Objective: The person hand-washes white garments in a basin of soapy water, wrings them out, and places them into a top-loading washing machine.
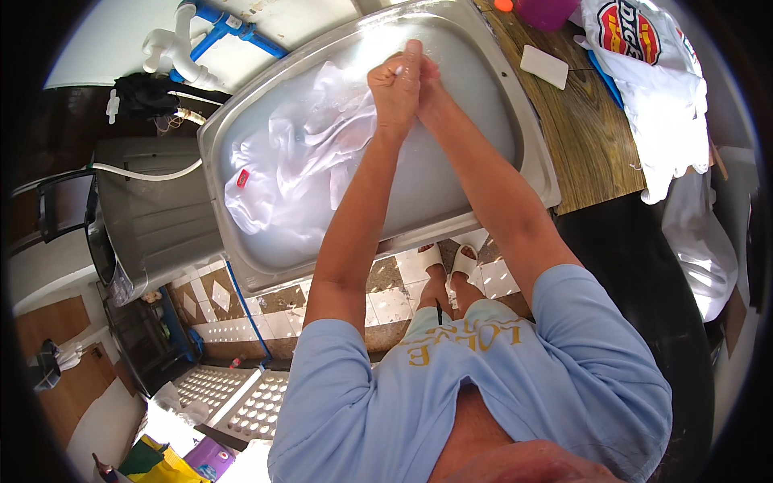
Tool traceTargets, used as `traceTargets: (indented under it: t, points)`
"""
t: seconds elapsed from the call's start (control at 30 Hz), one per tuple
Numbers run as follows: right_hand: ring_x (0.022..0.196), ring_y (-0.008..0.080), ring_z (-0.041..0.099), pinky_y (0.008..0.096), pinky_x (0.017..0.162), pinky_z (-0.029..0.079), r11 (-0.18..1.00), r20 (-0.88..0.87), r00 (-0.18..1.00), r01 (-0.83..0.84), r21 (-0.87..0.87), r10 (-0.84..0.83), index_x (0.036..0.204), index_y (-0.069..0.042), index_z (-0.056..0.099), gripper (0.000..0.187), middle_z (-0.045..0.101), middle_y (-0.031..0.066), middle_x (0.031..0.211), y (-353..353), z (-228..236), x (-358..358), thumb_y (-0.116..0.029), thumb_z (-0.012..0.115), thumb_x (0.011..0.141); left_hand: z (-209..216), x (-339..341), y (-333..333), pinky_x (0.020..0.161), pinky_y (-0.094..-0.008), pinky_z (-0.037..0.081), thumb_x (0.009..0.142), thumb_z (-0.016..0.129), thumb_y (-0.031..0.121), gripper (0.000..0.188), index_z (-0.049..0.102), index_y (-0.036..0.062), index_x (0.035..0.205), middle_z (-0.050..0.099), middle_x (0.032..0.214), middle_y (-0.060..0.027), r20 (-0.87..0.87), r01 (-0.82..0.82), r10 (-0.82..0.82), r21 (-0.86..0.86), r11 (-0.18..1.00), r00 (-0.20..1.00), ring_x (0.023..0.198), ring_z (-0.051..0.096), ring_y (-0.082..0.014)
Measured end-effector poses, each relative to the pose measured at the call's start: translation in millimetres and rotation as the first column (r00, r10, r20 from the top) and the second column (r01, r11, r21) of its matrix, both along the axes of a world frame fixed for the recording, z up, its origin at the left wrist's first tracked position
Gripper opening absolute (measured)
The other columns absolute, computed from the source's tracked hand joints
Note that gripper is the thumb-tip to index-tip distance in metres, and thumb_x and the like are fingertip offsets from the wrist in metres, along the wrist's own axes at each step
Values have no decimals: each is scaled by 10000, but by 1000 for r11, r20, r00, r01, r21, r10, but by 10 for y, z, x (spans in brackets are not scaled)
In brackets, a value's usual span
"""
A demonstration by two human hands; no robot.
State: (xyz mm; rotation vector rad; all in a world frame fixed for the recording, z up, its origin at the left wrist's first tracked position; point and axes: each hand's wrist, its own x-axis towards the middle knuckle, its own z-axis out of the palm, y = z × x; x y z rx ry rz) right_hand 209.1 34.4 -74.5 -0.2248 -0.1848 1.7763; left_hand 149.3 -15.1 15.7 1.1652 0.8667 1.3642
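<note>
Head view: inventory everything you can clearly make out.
Rectangular metal basin: one, grey, centre
Soaked cloth: at least one, white, in basin
Wood-grain counter: one, brown, right
Rectangular bar: one, white, on counter
Printed cloth garment: one, white, counter's right edge
Curved plastic tap: one, white, upper left
Thin hose: one, white, left
Rounded container: one, purple, top right
Sandals: two, white, below basin
Shirt: one, light blue, lower centre
Left hand, right hand: two, bare, together over basin

Head-worn fisheye view, facing down, blue shirt point(491, 386) close below, grey basin point(535, 153) farther out
</note>
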Motion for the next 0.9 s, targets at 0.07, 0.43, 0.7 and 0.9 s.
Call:
traceTargets:
  t: [0.07, 0.43, 0.7, 0.9]
  points:
    - [610, 146, 435, 310, 577, 394, 996, -605, 796, 54, 69, -1, 784, -129, 458, 300, 409, 4, 681, -323, 356, -183, -382, 526, 929, -155, 55, -147, 574, -242, 405, 876, 634, 240, 418, 569, 3, 537, 591, 585, -29, -390, 16, 141, 375, 927, 910, 550, 485, -89]
    - [567, 60, 457, 242, 530, 403, 835, -367, 808, -256, 487, 461, 775, -167, 468, 341, 456, -51, 642, 14, -260, -64, -459, 451, 949, -312, -234, 478, 419, -303, 293, 790, 687, 116, 417, 430, 3, 482, 383, 437, -72, -482, -172, 465, 534, 828, 743, 420, 304, -135]
    - [732, 103, 510, 262, 629, 388, 981, 767, 616, -173, -90, 179, 846, -79, 589, 280, 543, -11, 801, -240, 848, 71, -294, 731, 737, -249, -1277, 433, 418, -242, 242, 871, 654, 340, 474, 453, 102, 513, 358, 472, 68, -30, -372, 371, -88, 924, 928, 436, 285, -54]
    - [767, 109, 508, 243, 665, 373, 936, 996, -13, -340, -90, 91, 873, -81, 635, 247, 576, -11, 798, -132, 697, 411, -259, 694, 713, -188, -1451, 254, 450, -215, 253, 873, 643, 289, 285, 614, 82, 680, 454, 572, 65, 123, -245, 266, -160, 956, 956, 500, 344, -24]
